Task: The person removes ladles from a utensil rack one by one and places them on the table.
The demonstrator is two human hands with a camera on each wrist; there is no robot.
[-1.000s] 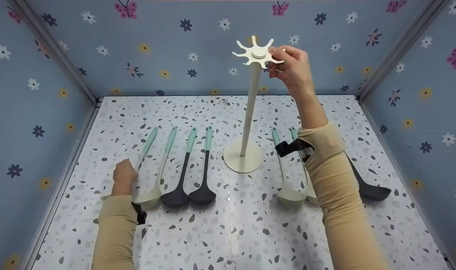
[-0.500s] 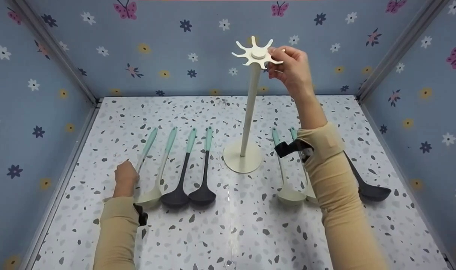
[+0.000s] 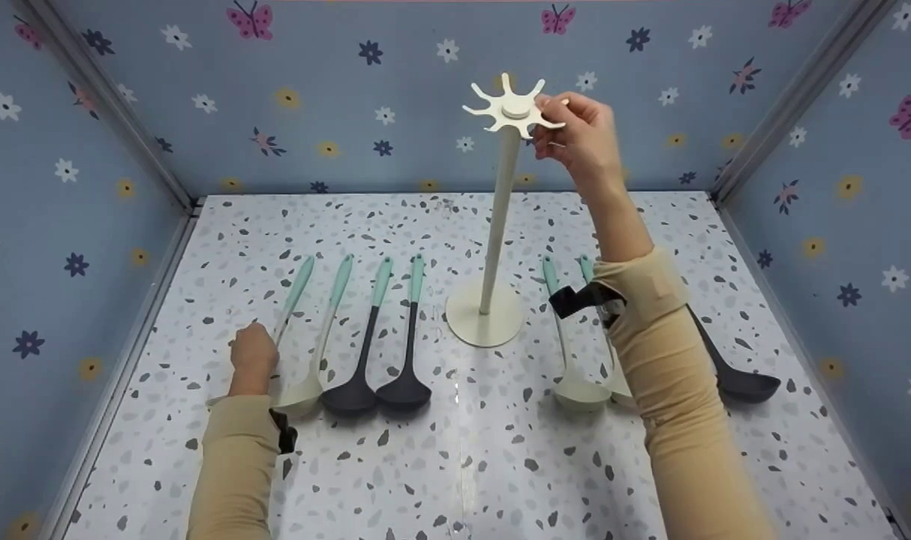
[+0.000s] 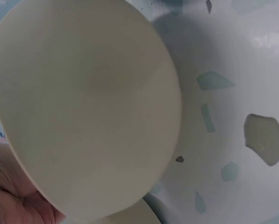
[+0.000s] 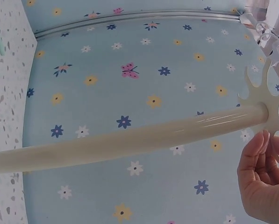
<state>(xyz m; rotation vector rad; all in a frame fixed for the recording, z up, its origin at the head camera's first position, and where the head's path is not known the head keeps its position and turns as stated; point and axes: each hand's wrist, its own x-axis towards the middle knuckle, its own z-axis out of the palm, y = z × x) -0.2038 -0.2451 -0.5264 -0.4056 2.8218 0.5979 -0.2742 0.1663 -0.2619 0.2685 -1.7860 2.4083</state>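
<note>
A cream utensil stand (image 3: 498, 217) stands on a round base, with a hook wheel (image 3: 517, 109) of several curved arms on top. My right hand (image 3: 587, 142) pinches one arm of that wheel; the right wrist view shows the fingertips (image 5: 260, 144) on it, just beside the pole. At the left my left hand (image 3: 254, 354) grips the shaft of the leftmost ladle (image 3: 298, 286), whose mint handle points away from me. Its cream bowl (image 4: 88, 107) fills much of the left wrist view, partly covering the left hand (image 4: 13, 191). In the head view the forearm mostly hides that bowl.
Right of the left hand lie a cream ladle (image 3: 324, 337) and two dark ladles (image 3: 350, 394), (image 3: 407, 390). Beyond the stand are cream ladles (image 3: 581, 390) and a dark ladle (image 3: 748, 382), partly behind the right arm. Flowered walls (image 3: 395, 45) border the speckled table (image 3: 395, 480).
My left hand has shifted very slightly right and toward me, still gripping the ladle. The right hand keeps its pinch on the hook wheel, and the stand has hardly moved.
</note>
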